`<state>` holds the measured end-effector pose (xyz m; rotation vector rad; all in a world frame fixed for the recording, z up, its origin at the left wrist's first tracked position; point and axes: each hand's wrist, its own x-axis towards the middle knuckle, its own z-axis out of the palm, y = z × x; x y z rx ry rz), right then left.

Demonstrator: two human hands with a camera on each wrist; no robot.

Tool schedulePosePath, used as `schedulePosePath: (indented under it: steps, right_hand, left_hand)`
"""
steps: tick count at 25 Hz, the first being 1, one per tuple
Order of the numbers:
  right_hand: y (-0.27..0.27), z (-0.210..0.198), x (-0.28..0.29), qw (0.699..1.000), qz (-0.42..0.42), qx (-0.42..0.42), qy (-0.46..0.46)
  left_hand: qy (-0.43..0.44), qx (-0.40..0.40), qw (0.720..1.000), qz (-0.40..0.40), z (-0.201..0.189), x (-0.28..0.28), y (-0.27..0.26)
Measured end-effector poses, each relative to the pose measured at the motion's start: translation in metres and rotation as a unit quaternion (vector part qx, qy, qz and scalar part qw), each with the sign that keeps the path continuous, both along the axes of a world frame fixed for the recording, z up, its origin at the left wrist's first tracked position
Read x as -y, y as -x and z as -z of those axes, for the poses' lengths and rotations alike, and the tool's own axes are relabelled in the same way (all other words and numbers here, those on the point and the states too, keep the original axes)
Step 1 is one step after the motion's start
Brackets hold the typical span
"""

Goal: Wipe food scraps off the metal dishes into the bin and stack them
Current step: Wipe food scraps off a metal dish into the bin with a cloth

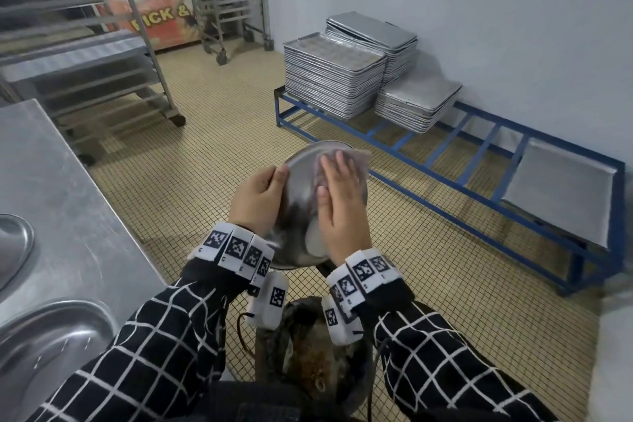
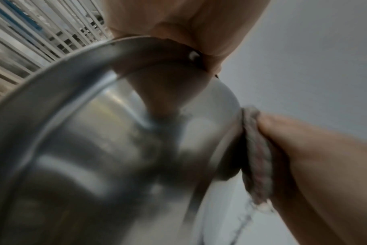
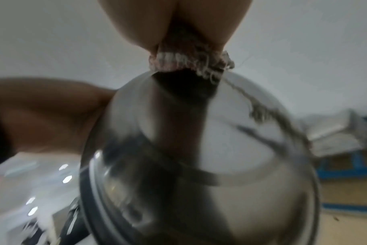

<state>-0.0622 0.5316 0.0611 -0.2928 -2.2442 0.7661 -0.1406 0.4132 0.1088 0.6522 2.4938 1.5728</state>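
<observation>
A round metal dish point(image 1: 297, 205) is held tilted over a dark bin point(image 1: 318, 363) that has brown scraps in it. My left hand point(image 1: 260, 197) grips the dish's left rim, thumb on the inside. My right hand point(image 1: 342, 202) lies flat on a pinkish-grey cloth point(image 1: 358, 159) and presses it against the dish's inner face. The left wrist view shows the dish point(image 2: 94, 149) close up with the cloth point(image 2: 256, 157) squeezed between its rim and my right hand point(image 2: 325, 165). In the right wrist view the frayed cloth point(image 3: 189, 61) sits at the top of the dish point(image 3: 199, 165).
Two more metal dishes point(image 1: 51, 343) point(image 1: 13, 243) lie on the steel table point(image 1: 68, 181) at my left. Stacks of baking trays point(image 1: 332, 79) sit on a blue floor rack point(image 1: 479, 188) by the wall. Wheeled tray racks point(image 1: 102, 62) stand further back on the left.
</observation>
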Motion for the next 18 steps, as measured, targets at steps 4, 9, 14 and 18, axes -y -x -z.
schedulePosePath:
  steps: [4,9,14,18]
  right_hand:
    - [0.009,-0.012,0.003,0.996,0.07,-0.004,-0.048]
    - [0.0,0.009,-0.03,0.98,0.127,-0.023,0.155]
    - [-0.033,0.033,-0.045,0.901,0.185,-0.014,0.393]
    - [-0.039,0.018,-0.058,0.889,0.187,0.002,0.418]
  left_hand:
    - [-0.003,-0.031,1.0,0.001,-0.001,-0.003,-0.006]
    - [-0.017,0.012,1.0,0.003,0.006,0.003,-0.004]
    - [-0.105,0.118,0.987,-0.02,0.007,0.012,-0.001]
    - [-0.115,0.096,0.989,0.003,0.008,0.016,0.0]
